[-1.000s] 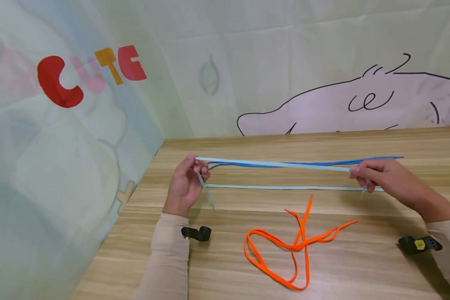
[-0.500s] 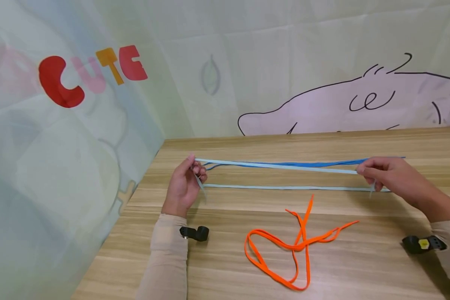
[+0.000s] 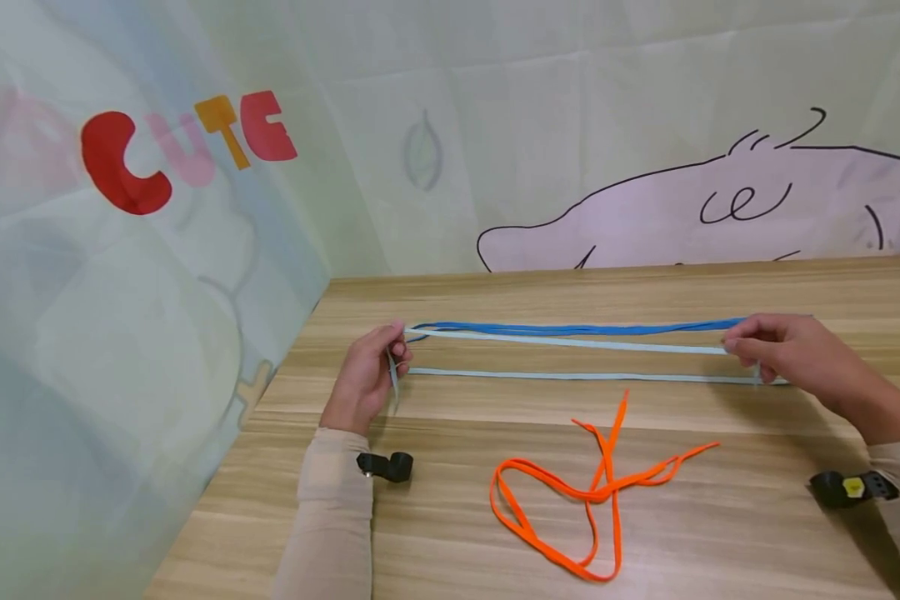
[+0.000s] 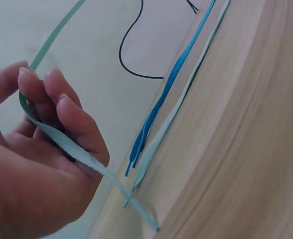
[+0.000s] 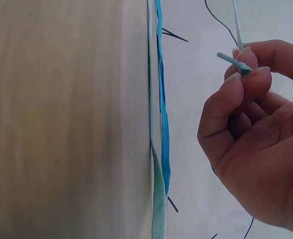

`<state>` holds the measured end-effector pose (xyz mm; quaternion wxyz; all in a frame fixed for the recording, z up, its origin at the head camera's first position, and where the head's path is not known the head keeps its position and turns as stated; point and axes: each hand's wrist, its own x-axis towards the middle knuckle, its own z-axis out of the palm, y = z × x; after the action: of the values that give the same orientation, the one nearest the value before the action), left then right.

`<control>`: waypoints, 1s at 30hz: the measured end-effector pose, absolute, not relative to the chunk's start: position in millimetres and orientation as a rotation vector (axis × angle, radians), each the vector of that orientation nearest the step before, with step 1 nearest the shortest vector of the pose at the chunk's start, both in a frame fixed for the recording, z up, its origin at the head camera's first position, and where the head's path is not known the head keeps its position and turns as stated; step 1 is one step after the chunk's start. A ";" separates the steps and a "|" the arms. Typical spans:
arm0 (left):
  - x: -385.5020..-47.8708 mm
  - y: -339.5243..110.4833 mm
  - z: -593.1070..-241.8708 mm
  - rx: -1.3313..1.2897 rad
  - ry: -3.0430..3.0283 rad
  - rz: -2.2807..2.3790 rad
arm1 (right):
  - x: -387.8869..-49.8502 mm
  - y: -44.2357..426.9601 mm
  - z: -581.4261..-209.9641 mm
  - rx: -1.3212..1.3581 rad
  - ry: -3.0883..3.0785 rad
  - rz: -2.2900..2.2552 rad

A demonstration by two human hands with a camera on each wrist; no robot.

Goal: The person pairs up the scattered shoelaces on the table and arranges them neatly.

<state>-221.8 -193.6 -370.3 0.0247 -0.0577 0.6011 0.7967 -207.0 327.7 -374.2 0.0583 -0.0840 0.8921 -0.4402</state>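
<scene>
A flat, pale blue-green fabric lace [image 3: 570, 341] is being stretched above the wood-grain table [image 3: 435, 517], pinched between thumb and fingertips near its ends by the left hand [image 3: 360, 375] and the right hand [image 3: 806, 358]. Seemingly, two are already being left straight: a flat, bright blue fabric lace [image 3: 630, 330] and a second pale blue-green lace [image 3: 570, 376]. The held one is not yet being set down; a flat orange fabric lace [image 3: 606, 490] is being left looped, apparently unstraightened. The blue lace's right end is being partly hidden, so its lie cannot be judged there.
</scene>
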 end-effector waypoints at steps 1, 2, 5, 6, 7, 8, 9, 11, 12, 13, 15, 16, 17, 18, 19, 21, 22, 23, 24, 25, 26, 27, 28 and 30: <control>-222.0 -194.2 -371.0 -0.192 1.882 2.442 | -207.6 328.3 -374.9 -0.248 2.705 -1.327; -222.2 -195.1 -371.9 -0.203 1.901 2.416 | -208.1 328.9 -375.2 -0.241 2.705 -1.317; -223.1 -197.2 -374.8 -0.258 1.936 2.372 | -209.5 330.6 -376.3 -0.213 2.710 -1.289; -223.4 -198.0 -375.8 -0.275 1.948 2.358 | -209.7 331.2 -376.5 -0.208 2.705 -1.282; -223.6 -198.7 -376.7 -0.295 1.957 2.348 | -210.0 331.8 -376.7 -0.201 2.705 -1.272; -223.9 -199.4 -377.5 -0.312 1.968 2.339 | -210.0 332.3 -376.6 -0.194 2.705 -1.265; -224.2 -199.9 -378.2 -0.337 1.974 2.337 | -210.2 332.7 -376.7 -0.186 2.703 -1.260; -224.5 -201.7 -379.5 -0.369 1.996 2.321 | -210.4 333.3 -376.8 -0.181 2.700 -1.251; -224.7 -202.4 -380.0 -0.385 2.007 2.312 | -210.4 333.7 -376.8 -0.179 2.697 -1.253; -224.8 -203.2 -380.5 -0.401 2.017 2.301 | -210.6 334.0 -377.0 -0.177 2.698 -1.252; -224.7 -204.4 -381.1 -0.431 2.032 2.286 | -210.8 335.0 -377.0 -0.168 2.693 -1.256; -224.6 -205.0 -381.3 -0.438 2.036 2.280 | -211.0 335.6 -376.9 -0.163 2.693 -1.255; -224.4 -205.2 -381.5 -0.450 2.036 2.279 | -211.2 336.2 -376.9 -0.156 2.694 -1.249; -224.3 -205.6 -381.7 -0.453 2.037 2.274 | -211.4 337.1 -376.7 -0.148 2.697 -1.242; -224.2 -206.1 -382.0 -0.459 2.037 2.274 | -211.6 338.1 -376.5 -0.142 2.705 -1.223; -223.8 -207.1 -382.4 -0.460 2.037 2.272 | -211.7 339.9 -376.3 -0.130 2.718 -1.184; -223.8 -207.6 -382.6 -0.462 2.040 2.269 | -211.8 340.8 -376.3 -0.125 2.724 -1.164; -223.7 -207.9 -382.7 -0.463 2.043 2.266 | -212.0 341.7 -376.3 -0.121 2.725 -1.150; -223.7 -208.2 -382.8 -0.465 2.046 2.261 | -212.2 342.5 -376.4 -0.119 2.726 -1.139; -223.8 -208.6 -382.8 -0.469 2.048 2.259 | -212.5 343.3 -376.7 -0.116 2.726 -1.128; -223.9 -208.8 -382.7 -0.471 2.053 2.252 | -212.5 343.7 -376.9 -0.108 2.724 -1.127; -224.0 -208.8 -382.6 -0.477 2.060 2.249 | -212.7 344.0 -377.2 -0.099 2.720 -1.125; -224.0 -208.8 -382.5 -0.486 2.070 2.243 | -212.9 344.7 -377.8 -0.103 2.717 -1.121; -224.2 -208.7 -382.3 -0.506 2.087 2.232 | -213.4 345.3 -378.7 -0.110 2.712 -1.114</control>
<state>-224.2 -208.7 -382.3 0.0221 -0.1632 0.6737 0.7204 -213.4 345.3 -378.7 0.1038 -0.0374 0.9193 -0.3777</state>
